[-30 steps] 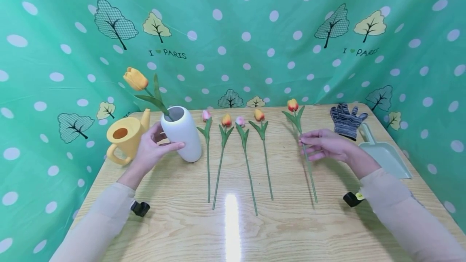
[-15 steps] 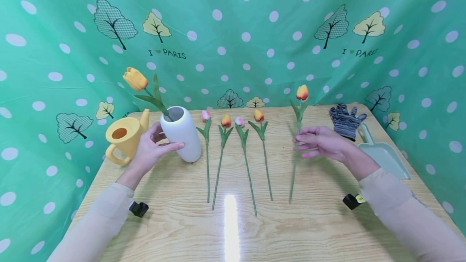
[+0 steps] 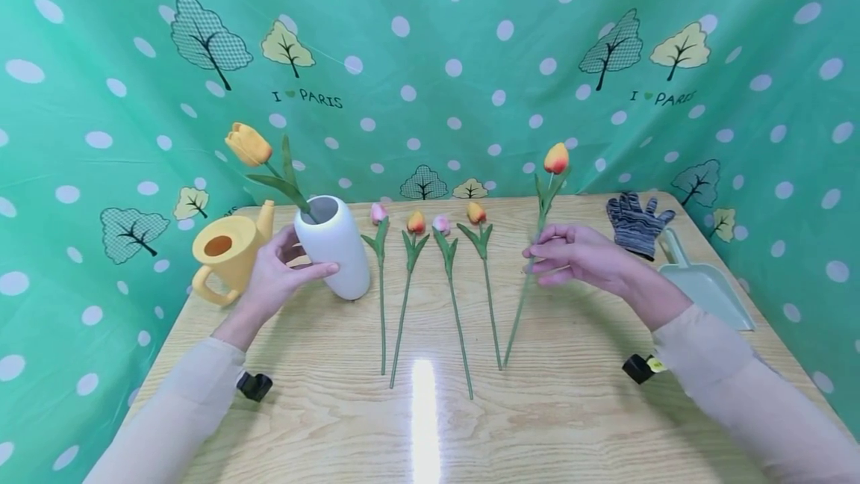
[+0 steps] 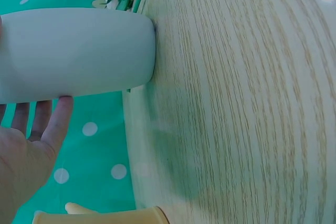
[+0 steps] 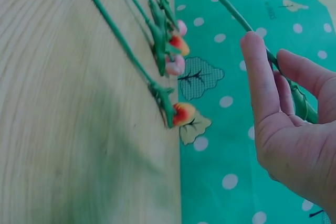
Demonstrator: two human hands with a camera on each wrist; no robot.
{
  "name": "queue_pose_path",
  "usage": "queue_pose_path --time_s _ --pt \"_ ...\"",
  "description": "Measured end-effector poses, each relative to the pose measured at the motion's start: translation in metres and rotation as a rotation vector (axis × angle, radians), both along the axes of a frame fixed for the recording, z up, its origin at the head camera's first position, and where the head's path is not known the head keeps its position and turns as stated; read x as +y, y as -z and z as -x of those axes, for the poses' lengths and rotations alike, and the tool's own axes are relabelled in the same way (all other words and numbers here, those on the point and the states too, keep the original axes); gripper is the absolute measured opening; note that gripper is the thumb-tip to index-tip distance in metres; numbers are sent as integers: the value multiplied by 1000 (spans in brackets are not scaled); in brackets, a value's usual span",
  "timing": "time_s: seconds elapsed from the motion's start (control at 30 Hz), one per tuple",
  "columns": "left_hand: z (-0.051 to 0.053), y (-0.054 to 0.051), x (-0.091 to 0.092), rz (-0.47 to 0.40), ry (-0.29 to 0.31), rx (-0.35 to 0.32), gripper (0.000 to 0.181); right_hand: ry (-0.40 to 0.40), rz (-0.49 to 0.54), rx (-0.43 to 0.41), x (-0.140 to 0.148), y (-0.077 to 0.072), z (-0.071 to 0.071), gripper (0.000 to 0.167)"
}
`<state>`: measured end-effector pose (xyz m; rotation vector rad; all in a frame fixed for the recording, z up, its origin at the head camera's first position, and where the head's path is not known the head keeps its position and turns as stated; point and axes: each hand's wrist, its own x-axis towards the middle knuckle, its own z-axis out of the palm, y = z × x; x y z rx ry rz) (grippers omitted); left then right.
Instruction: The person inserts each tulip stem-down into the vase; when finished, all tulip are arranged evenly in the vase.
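My left hand [image 3: 285, 271] grips the side of a white vase [image 3: 338, 256], which leans slightly on the table. A yellow tulip [image 3: 248, 145] stands in its mouth, tilted to the left. My right hand [image 3: 581, 256] pinches the green stem of an orange-red tulip [image 3: 556, 159], held up with its lower stem slanting left. In the right wrist view the fingers and thumb close on that stem [image 5: 231, 9]. Between the hands, several tulips lie in a row, among them a pink tulip [image 3: 379, 213] and an orange one [image 3: 476, 213].
A yellow watering can [image 3: 231, 252] stands left of the vase. At the right lie a grey knitted glove [image 3: 637, 224] and a pale green dustpan [image 3: 708, 291]. A green dotted curtain [image 3: 430, 58] hangs behind the wooden table [image 3: 537, 424].
My right hand has lifted the orange-red tulip and shifted it left, its stem end swinging toward the row. The left hand and vase stay in place.
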<state>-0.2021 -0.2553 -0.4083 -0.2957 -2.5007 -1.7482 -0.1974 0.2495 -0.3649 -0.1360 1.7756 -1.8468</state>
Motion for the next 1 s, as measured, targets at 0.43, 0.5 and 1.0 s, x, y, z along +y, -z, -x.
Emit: queue_pose_path --time_s 0.43,0.5,1.0 --pt "1 -1 4 0 3 -2 75 51 173 23 -30 -9 3 6" --pt "0 -1 3 -7 7 1 75 51 190 32 -35 -10 4 6" --pt "2 -1 3 -22 3 -17 77 90 268 109 -63 -21 5 11"
